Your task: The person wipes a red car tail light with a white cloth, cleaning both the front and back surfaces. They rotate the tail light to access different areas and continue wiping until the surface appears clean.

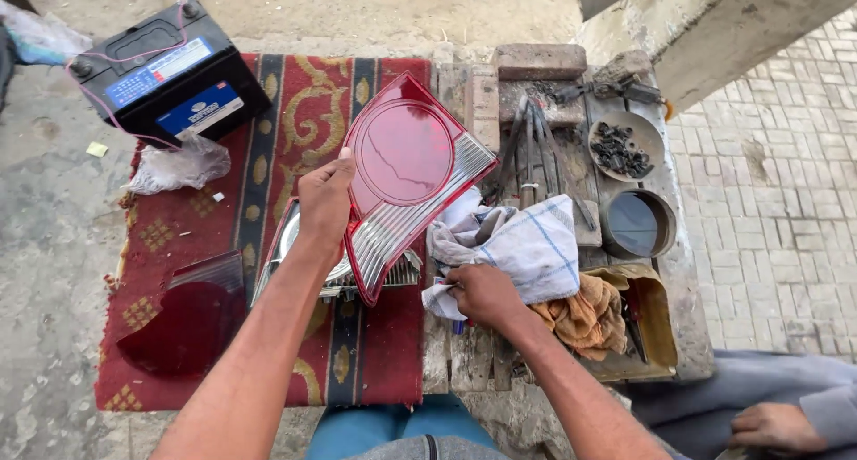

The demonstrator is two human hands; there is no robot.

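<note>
The red tail-light lens [406, 179], with its round red window and clear ribbed lower band, is held up tilted over the patterned red rug [375, 353], gripped along its left edge by the left hand [323, 201], whose fingers wrap the rim with the thumb on the front face. The right hand [482, 292] is closed on a white checked cloth [513, 246] that lies bunched just right of the lens, at the edge of the worn wooden workbench [473, 353]. Beneath the lens, on the rug, lies a chrome lamp housing [308, 264], partly hidden by the left wrist. An orange rag [585, 317] sits beside the right forearm, touching the white cloth. Further out on the bench lie a bunch of dark metal hand tools [536, 148], a shallow dish of dark screws [625, 146] and a round tin [637, 223]. On the rug's near left corner rests a second dark red lens piece [187, 322]. At the far left corner a black car battery [170, 72] stands, with a crumpled plastic bag [178, 165] just before it. Another person's hand [775, 427] shows at the lower right.
</note>
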